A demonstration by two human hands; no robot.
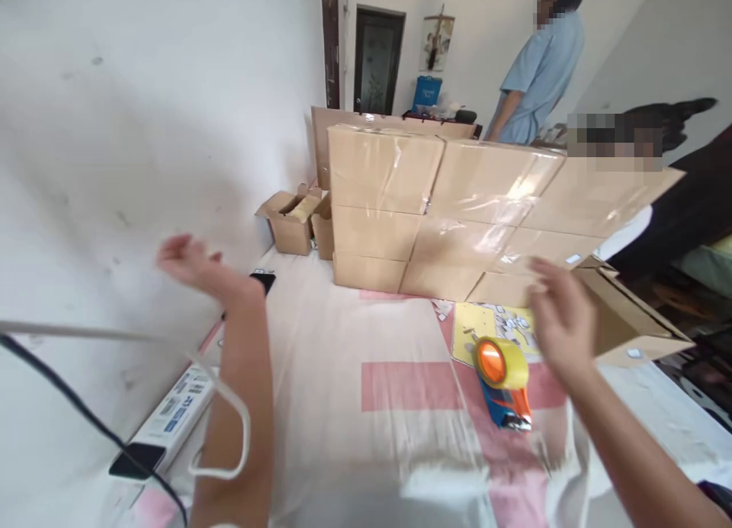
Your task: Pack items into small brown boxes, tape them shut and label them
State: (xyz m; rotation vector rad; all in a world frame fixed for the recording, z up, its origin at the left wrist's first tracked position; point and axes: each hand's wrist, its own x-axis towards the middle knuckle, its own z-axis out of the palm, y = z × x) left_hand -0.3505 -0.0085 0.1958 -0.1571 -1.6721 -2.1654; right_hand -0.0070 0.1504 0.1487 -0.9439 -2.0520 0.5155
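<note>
Both my hands are up and empty. My left hand [186, 259] hangs loose-fingered near the white wall, gripping nothing. My right hand [563, 318] is spread open just above the tape dispenser [503, 381], which lies on the pink-and-white sheet [343, 360] beside the open cardboard box [623, 322]. I judge I am between steps of box sealing. Next I would need to lower my right hand and close it around the dispenser's handle.
</note>
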